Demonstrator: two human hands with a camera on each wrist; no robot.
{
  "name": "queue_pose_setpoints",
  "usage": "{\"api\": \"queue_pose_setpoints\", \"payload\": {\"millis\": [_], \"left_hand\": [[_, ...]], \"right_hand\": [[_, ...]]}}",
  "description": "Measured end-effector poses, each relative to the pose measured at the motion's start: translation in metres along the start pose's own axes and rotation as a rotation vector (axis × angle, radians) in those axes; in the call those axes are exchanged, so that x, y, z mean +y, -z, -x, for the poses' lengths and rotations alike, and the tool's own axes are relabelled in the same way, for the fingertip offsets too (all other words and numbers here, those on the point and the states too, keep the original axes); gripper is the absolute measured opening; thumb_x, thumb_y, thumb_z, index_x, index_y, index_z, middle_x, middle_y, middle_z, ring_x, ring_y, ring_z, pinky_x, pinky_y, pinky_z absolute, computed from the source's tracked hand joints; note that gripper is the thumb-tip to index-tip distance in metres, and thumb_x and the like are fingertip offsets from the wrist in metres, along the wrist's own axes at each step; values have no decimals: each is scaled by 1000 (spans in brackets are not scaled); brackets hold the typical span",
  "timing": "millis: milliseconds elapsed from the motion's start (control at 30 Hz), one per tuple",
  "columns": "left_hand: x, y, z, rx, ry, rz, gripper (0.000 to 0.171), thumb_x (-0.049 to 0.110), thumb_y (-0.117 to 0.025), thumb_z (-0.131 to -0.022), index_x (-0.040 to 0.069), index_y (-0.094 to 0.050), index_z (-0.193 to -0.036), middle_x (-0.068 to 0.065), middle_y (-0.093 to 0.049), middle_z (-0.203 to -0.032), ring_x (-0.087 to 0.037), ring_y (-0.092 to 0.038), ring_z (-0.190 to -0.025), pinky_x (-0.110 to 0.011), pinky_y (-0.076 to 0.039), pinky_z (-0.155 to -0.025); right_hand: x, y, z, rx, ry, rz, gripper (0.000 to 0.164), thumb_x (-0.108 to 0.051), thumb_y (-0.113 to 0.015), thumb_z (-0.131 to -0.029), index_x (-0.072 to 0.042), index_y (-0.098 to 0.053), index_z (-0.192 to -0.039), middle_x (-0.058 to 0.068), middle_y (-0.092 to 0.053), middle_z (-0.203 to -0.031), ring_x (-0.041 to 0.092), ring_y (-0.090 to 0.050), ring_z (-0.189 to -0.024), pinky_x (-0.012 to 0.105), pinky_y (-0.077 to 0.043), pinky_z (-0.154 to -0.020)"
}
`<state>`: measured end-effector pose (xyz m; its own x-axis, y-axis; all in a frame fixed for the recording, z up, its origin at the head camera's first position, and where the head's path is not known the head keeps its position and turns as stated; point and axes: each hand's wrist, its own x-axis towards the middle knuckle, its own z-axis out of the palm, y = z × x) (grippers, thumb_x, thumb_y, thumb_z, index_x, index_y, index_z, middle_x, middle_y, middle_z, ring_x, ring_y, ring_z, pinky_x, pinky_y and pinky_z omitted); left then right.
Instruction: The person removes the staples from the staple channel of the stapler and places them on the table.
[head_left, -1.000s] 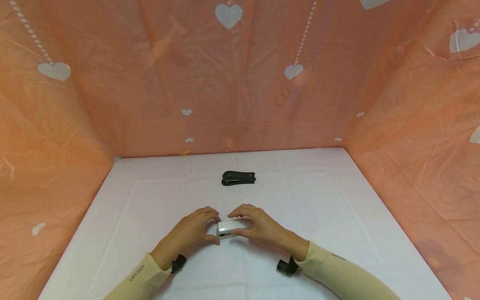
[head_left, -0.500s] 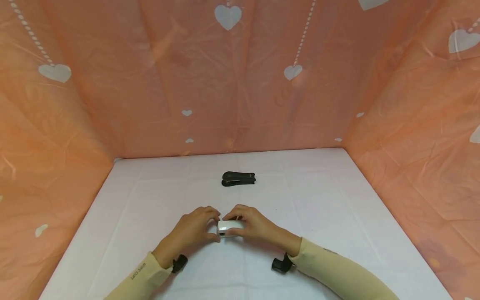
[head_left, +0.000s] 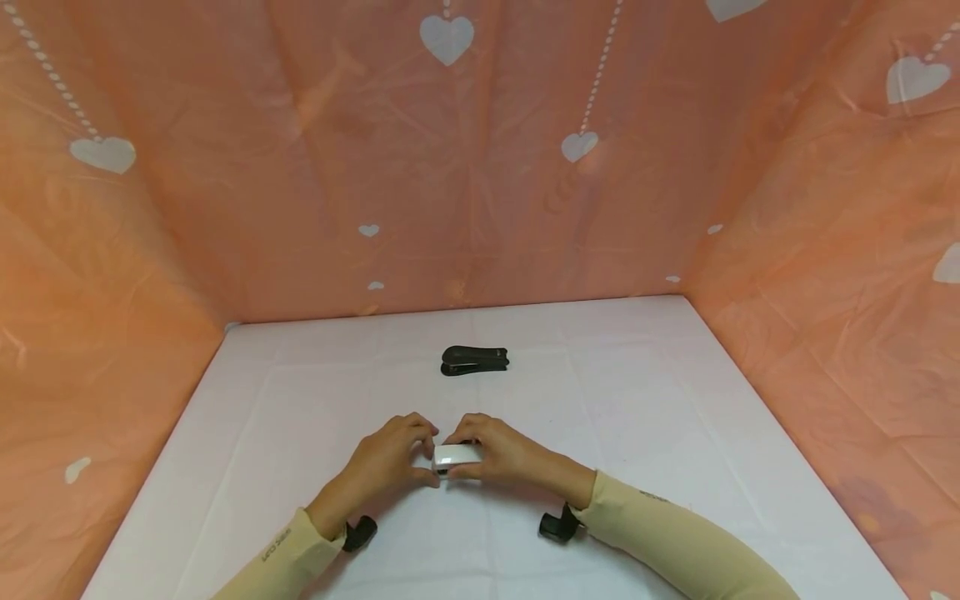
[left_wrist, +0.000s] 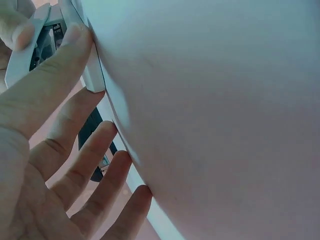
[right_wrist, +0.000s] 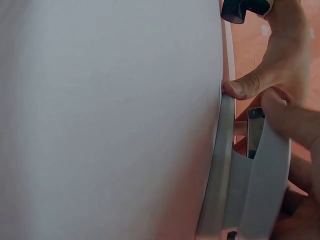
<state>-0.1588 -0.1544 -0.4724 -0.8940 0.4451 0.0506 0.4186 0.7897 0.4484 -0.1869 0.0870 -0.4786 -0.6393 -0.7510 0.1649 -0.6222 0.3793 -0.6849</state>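
Note:
A white stapler [head_left: 459, 455] lies on the white table between the two hands, its length running left to right. My right hand [head_left: 504, 450] grips its upper arm, with the thumb on the near side and fingers on the far side. At its left end, my left hand [head_left: 386, 454] holds the base between thumb and forefinger. In the right wrist view, a gap with a metal part shows between the stapler's upper arm [right_wrist: 270, 165] and its base [right_wrist: 220, 170]. The left hand's other fingers [left_wrist: 95, 150] are spread, with tips on the tabletop.
A black stapler [head_left: 475, 360] lies farther back on the white-covered table [head_left: 600, 392]. Orange sheeting [head_left: 480, 208] with pale hearts stands behind and at both sides. Dark wrist cameras [head_left: 558, 525] sit under the wrists.
My right hand has slid left along the white stapler, and its fingers have closed in on the upper arm. The left hand has stayed nearly in place. The head view has shifted slightly.

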Motion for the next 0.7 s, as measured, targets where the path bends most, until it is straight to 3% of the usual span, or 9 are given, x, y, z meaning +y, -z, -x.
{"api": "queue_pose_setpoints", "payload": {"millis": [233, 700], "left_hand": [[2, 2, 0, -1, -12, 26, 39, 32, -102, -72, 23, -65, -80, 3, -71, -126, -29, -64, -121, -52, -58, -81], [6, 3, 2, -12, -3, 16, 40, 30, -102, -72, 22, -63, -78, 0, -71, -124, -32, -63, -123, -57, -58, -79]], "right_hand": [[1, 2, -2, -15, -19, 10, 27, -21, -87, -94, -12, -79, -119, -5, -70, -108, 4, -58, -97, 22, -50, -88], [6, 0, -2, -12, -53, -81, 33, -22, -90, -91, -12, -79, -120, -4, -71, -111, 5, -60, -98, 23, -49, -89]]}}
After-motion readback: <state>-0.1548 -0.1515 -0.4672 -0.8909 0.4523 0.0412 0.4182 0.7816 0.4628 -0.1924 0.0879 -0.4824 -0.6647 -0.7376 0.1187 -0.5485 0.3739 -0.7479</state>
